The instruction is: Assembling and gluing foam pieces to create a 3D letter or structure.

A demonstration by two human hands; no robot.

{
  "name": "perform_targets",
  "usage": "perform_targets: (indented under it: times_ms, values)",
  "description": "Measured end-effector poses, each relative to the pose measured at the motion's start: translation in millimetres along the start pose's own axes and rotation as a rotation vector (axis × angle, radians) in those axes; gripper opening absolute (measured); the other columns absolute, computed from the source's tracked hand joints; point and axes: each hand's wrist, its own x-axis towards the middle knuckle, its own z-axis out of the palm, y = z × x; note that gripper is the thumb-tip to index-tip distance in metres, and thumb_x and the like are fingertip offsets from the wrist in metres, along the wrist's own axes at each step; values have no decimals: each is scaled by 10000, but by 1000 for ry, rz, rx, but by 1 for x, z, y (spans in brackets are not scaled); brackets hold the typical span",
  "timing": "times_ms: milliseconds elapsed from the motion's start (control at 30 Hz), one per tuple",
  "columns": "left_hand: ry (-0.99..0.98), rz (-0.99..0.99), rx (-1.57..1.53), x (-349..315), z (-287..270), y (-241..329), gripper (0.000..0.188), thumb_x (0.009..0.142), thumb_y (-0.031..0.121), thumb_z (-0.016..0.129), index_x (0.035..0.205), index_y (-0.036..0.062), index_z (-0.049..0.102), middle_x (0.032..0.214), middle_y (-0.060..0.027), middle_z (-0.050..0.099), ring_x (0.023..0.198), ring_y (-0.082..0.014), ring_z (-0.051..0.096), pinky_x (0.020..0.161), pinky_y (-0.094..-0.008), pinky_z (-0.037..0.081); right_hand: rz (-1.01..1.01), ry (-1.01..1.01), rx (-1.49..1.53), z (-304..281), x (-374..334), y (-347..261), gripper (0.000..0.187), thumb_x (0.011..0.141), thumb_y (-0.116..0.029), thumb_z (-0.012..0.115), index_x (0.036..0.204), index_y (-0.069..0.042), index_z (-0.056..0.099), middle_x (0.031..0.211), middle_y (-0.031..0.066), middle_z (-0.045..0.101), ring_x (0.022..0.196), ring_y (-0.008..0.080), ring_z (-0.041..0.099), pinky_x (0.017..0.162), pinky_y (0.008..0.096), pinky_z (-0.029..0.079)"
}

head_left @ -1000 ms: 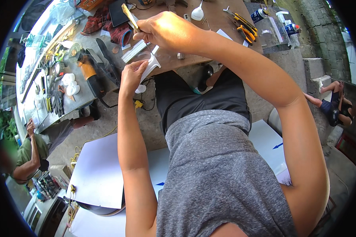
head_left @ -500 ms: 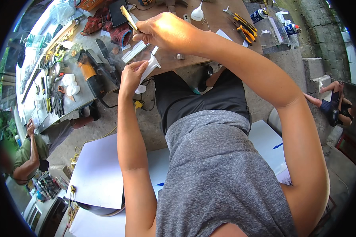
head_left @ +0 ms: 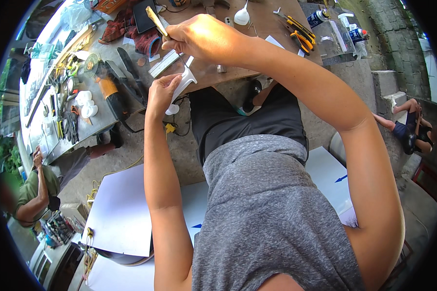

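My left hand (head_left: 162,94) pinches a slim white plastic piece (head_left: 184,83) with a flared, T-shaped end, held just off the near edge of the wooden tabletop. Closed in a fist, my right hand (head_left: 196,39) grips a tool with a worn yellowish handle (head_left: 155,20). From that fist a thin dark shaft runs down to the flared end of the white piece and seems to touch it. My fingers cover the middle of the tool, so its exact kind is unclear. White strips (head_left: 165,63) lie on the table between my hands.
An orange-and-black power tool (head_left: 108,89), white cups (head_left: 88,110) and hand tools crowd the left table. Pliers (head_left: 302,41), a white squeeze bottle (head_left: 242,17) and spray cans (head_left: 318,19) lie farther right. One person (head_left: 36,189) is at left; another (head_left: 415,126) sits far right.
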Motion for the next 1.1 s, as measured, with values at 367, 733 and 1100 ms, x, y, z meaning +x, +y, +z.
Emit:
perform_targets:
  times_ms: [367, 733, 1100]
  values:
    - [-2, 32, 17, 0, 0, 0, 321, 929, 337, 697, 1139, 103, 763, 834, -104, 729, 761, -138, 631, 752, -307, 507, 13, -36, -65, 1, 3, 1, 297, 934, -340, 674, 916, -46, 633, 743, 178, 641, 696, 388, 634, 599, 435, 492]
    - [3, 6, 25, -2, 0, 3, 339, 933, 360, 688, 1143, 105, 761, 816, -93, 721, 729, -132, 605, 726, -305, 499, 3, -8, -49, 7, -3, 5, 239, 922, -311, 686, 946, -75, 656, 736, 156, 649, 676, 370, 639, 590, 427, 494]
    - [-11, 26, -5, -1, 0, 0, 332, 933, 347, 686, 1143, 100, 761, 779, -65, 693, 712, -111, 577, 711, -291, 488, 35, -48, -40, 1, -3, 0, 232, 921, -299, 689, 942, -70, 660, 744, 151, 662, 696, 366, 657, 606, 425, 507]
